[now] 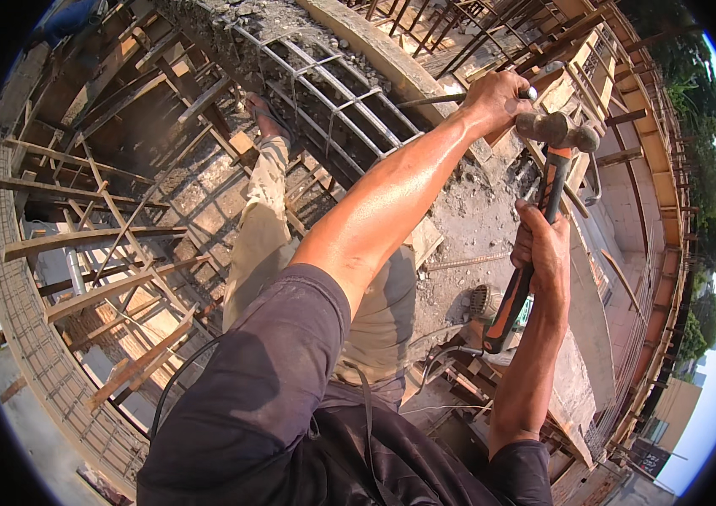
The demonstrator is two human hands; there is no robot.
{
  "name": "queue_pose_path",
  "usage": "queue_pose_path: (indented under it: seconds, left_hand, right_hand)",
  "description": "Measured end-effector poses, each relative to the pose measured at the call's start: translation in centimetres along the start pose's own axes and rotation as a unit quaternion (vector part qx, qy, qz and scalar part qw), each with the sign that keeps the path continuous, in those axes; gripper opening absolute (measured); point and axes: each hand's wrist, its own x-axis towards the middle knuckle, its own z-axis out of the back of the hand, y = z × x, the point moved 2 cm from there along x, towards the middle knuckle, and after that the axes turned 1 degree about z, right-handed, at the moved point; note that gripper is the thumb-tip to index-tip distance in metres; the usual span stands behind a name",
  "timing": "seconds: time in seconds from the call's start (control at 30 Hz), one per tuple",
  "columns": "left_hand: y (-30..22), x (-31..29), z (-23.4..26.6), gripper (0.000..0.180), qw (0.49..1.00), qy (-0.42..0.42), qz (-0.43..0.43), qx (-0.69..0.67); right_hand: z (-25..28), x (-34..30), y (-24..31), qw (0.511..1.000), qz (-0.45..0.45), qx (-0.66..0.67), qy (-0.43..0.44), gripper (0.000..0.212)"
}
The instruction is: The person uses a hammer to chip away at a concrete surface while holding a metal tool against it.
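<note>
My left hand (493, 103) is closed around a steel chisel-like rod (434, 100) near the top middle. One end of the rod points left toward the concrete beside a rebar cage (341, 97); its blunt end pokes out of my fist on the right. My right hand (539, 244) grips the black and orange handle of a hammer (554, 181), held upright. The hammer's metal head is just right of my left fist, close to the rod's blunt end. Whether the two touch, I cannot tell.
A timber board (383, 55) runs beside the rebar cage. Wooden props and planks (92, 240) cross the deep space at left. Rubble lies on the concrete ledge (468, 223) between my arms. A curved rebar mat (50, 354) borders the far left.
</note>
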Motion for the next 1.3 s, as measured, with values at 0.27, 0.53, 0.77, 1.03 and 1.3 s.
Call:
queue_pose_path:
  seconds: [0.27, 0.53, 0.77, 1.03, 1.3]
  left_hand:
    - [-2.1, -9.7, -1.1, 0.013, 0.998, -0.011, -0.029, 0.061]
    - [-1.0, 1.5, 0.1, 0.016, 0.989, -0.127, -0.003, 0.076]
    - [5.7, 9.8, 10.5, 0.026, 0.947, -0.072, 0.006, -0.313]
    - [-0.2, 8.6, 2.3, 0.021, 0.998, -0.025, -0.015, -0.057]
    - [1.1, 11.9, -0.4, 0.027, 0.999, -0.006, -0.051, -0.014]
  right_hand:
    - [4.1, -5.3, -5.4, 0.995, -0.040, -0.002, -0.087, 0.035]
    - [5.5, -7.6, -8.5, 0.990, -0.057, 0.031, -0.122, 0.033]
    - [4.3, -8.9, -12.0, 0.988, -0.092, 0.069, -0.101, 0.030]
    - [1.4, -10.3, -16.3, 0.978, -0.189, 0.045, -0.072, 0.033]
    - [0.6, -9.5, -21.6, 0.960, -0.261, 0.076, -0.063, 0.030]
